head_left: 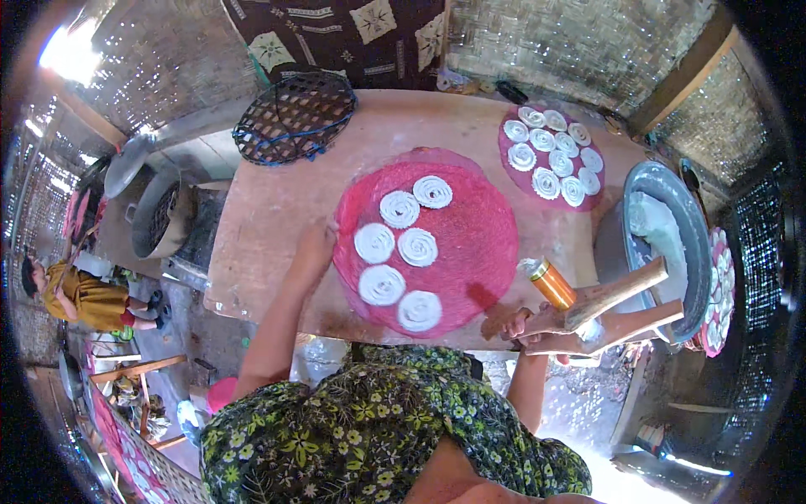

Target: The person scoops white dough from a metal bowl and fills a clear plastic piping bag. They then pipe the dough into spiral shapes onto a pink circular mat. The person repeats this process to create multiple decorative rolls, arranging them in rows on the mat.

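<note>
My left hand [316, 248] grips the left edge of a round pink mesh mat [466, 227] on the table, which bears several white coiled rounds [382, 285] in its left and upper parts. At the mat's lower right, my right hand [527, 328] is closed on the grips of a wooden press [614, 296] with two long handles, held out to the right. An orange metal cylinder [554, 284] with white paste at its end is tilted up beside the press's arms. The press partly hides my right hand.
The wooden table [269, 218] also bears a woven tray [294, 118], a second pink mat with rounds [547, 189] and a grey tub of white paste [698, 252]. A big pot [159, 210] stands left. A person in mustard clothing [75, 294] is at the far left.
</note>
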A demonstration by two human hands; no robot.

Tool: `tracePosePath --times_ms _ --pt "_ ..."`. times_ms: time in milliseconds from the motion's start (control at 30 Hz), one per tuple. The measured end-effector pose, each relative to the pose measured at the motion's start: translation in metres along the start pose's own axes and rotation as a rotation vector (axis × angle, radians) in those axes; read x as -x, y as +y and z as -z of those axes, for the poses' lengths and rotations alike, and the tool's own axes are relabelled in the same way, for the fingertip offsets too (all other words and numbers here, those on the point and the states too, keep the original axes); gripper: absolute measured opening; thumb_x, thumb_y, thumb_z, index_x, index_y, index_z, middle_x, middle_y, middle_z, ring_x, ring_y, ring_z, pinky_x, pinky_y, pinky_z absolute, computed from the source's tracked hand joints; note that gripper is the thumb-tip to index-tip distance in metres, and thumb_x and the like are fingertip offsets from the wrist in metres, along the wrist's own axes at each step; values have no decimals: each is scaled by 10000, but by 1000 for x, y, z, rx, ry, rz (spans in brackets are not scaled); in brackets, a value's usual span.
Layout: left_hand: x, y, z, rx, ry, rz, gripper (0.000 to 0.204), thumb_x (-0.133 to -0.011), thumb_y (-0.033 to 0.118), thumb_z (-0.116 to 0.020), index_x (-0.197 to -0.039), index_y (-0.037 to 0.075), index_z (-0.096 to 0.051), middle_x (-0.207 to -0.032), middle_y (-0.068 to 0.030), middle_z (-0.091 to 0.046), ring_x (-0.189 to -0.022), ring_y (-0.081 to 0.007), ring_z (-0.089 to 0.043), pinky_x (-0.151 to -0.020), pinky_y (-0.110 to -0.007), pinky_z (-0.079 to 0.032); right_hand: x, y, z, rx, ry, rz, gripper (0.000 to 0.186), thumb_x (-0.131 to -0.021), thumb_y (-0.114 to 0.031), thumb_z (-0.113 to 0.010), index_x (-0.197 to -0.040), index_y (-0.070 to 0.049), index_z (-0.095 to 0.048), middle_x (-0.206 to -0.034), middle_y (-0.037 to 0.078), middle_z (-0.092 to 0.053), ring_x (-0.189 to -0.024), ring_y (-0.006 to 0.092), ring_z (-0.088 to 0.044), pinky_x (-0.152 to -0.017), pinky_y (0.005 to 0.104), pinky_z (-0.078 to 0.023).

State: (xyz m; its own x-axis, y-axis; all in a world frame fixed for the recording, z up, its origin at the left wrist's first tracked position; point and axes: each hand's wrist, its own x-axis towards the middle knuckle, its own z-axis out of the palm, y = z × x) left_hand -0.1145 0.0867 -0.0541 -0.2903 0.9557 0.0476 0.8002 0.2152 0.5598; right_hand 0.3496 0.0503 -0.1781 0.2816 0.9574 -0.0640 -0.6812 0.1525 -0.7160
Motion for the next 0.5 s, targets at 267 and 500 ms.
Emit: tracePosePath --times_ms 267,500 --pt "-164 11 -25 -153 203 -644 320 -738 88 -667 -1030 -32 -617 -962 -238 -634 -932 -399 -605 -845 -425 -475 -11 -4 -17 -68 -42 -49 1200 -636 -701 -659 -1434 18 -124 -1285 238 -454 -1050 328 -569 -895 455 -454" --pt "-59 224 9 1171 -685 -973 644 -843 365 -666 -1330 39 -401 -1321 -210 -449 -1312 -315 -349 -1052 -485 -336 8 -8 -62 -178 -260 -312 1178 -660 -708 -633 -1434 18 -122 -1282 245 -455 -1057 338 -563 -892 464 -454"
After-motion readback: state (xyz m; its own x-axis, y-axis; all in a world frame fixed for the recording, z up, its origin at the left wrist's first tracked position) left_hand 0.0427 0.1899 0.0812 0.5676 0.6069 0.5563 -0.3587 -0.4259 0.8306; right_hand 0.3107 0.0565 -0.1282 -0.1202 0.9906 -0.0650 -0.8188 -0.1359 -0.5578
